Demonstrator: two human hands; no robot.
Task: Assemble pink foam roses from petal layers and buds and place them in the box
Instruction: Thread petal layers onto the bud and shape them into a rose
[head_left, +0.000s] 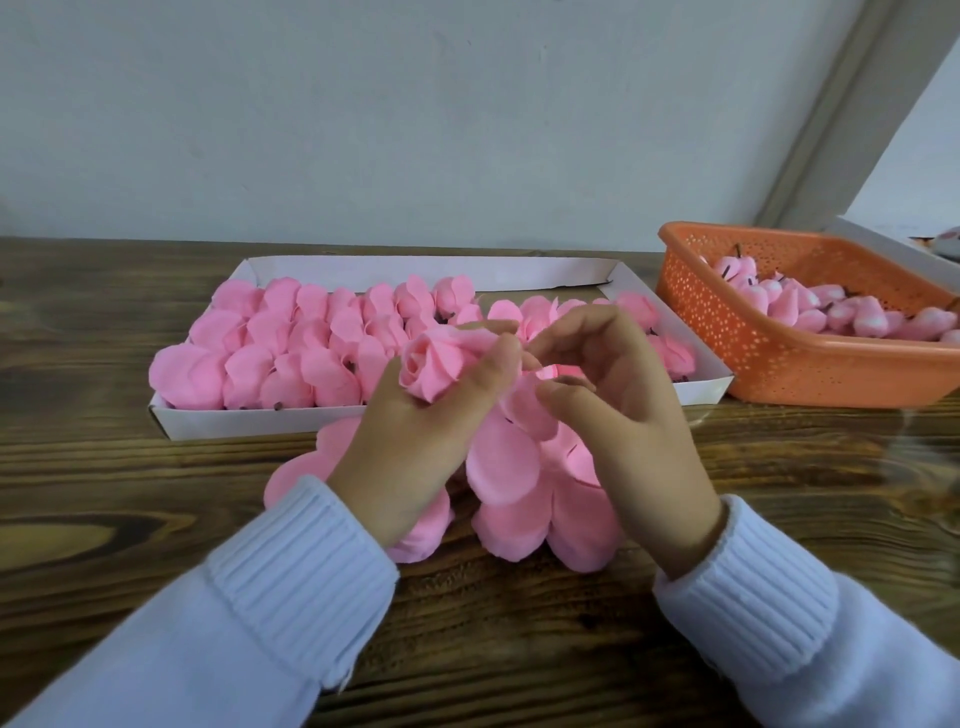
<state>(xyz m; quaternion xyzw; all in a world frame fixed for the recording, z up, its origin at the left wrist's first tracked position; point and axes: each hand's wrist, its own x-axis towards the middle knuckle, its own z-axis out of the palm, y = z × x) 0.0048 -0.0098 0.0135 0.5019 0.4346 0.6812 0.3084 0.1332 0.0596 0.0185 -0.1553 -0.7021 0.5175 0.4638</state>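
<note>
Grips bud (428, 371) in left hand (415, 447), centre frame, fingers curled round its lower end. Pinches petal layer (501, 462) in right hand (628, 405), thumb and forefinger closed on its upper edge, other fingers loose and apart. Lets layer hang down from that pinch, just right of and below bud, against left fingertips. Keeps both clear of table (156, 519).

Key relation: points bud's open face to upper left and its base to the right, toward the pinch; lays long axis roughly left-right, a little tilted. Cannot see base or stem under the fingers, so cannot tell whether already through layer's centre hole. Probably threading layer onto bud base. Needs base lined up with layer's centre, lower right of the left-hand grip. Nearer to that spot: right hand.

Directly under hands on table: spare layers (566, 530). Behind hands: box (249, 423), packed with roses (291, 353) across left and middle. Upper right: basket (769, 364) with spare buds (841, 312).
</note>
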